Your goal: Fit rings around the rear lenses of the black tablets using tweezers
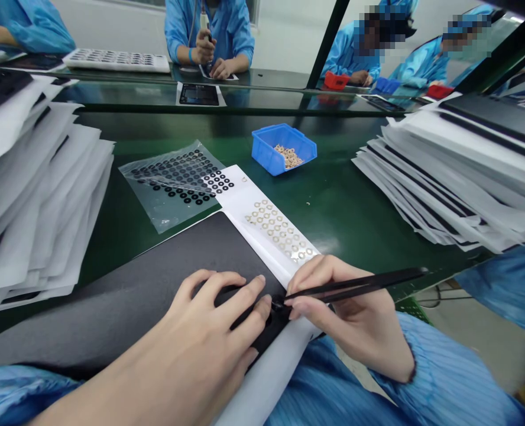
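Head view shows a black panel (149, 278) before me, lying at the near edge of the green tabletop (333, 204), with a white sheet (238, 186) coming out along its right side. Over the panel's near right corner lies my left hand (213, 331), palm down, its fingers a little bent and loosely spread; the fingertips rest on the panel and grip nothing. My right hand (351, 319) is closed in a pinch on black tweezers (391, 278), whose tips reach a small dark round piece (278, 303) at this corner — if they have hold of it, I cannot tell.

On the white sheet, pale rings (284, 234) are set in rows. Just beside it, toward the left, lies a clear plastic film (167, 216) with black rings (187, 171). Nearer to the far edge stands a blue bin (269, 158), tilted forward, with tan rings (289, 156) inside. One stack (45, 207) of white sheets and dark panels rises at the left edge, another stack (440, 177) at the right edge. Beyond the far edge, a person in blue (231, 29) holds an upright tool (204, 26) — other people sit on both sides.
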Demonstrator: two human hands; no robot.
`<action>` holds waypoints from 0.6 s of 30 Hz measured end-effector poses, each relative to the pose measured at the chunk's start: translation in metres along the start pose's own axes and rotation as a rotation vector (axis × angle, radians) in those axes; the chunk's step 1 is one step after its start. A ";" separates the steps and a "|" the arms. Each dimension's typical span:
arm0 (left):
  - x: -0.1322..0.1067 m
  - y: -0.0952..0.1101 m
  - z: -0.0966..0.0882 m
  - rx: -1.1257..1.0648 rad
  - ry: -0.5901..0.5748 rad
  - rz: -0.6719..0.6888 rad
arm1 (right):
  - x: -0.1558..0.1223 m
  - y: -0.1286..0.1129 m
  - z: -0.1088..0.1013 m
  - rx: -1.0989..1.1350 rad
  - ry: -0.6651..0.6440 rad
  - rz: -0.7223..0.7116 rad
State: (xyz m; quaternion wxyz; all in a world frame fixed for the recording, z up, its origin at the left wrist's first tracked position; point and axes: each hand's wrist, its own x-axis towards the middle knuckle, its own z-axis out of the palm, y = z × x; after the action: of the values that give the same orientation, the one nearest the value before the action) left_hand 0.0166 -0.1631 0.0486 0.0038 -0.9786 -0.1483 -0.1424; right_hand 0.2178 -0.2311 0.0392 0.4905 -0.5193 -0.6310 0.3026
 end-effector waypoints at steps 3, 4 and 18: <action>0.001 0.000 -0.001 -0.009 -0.012 -0.011 | 0.000 0.000 -0.001 -0.040 -0.021 -0.023; 0.002 -0.001 -0.002 -0.008 -0.011 -0.001 | 0.001 0.000 -0.001 -0.029 -0.007 -0.018; 0.003 -0.006 -0.007 -0.006 0.004 0.035 | 0.070 -0.006 -0.031 0.012 0.090 0.114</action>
State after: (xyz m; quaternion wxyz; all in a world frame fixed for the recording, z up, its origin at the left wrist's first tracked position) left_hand 0.0159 -0.1568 0.0564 0.0036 -0.9808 -0.1307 -0.1450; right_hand 0.2464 -0.1697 0.0762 0.5034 -0.5645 -0.5759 0.3101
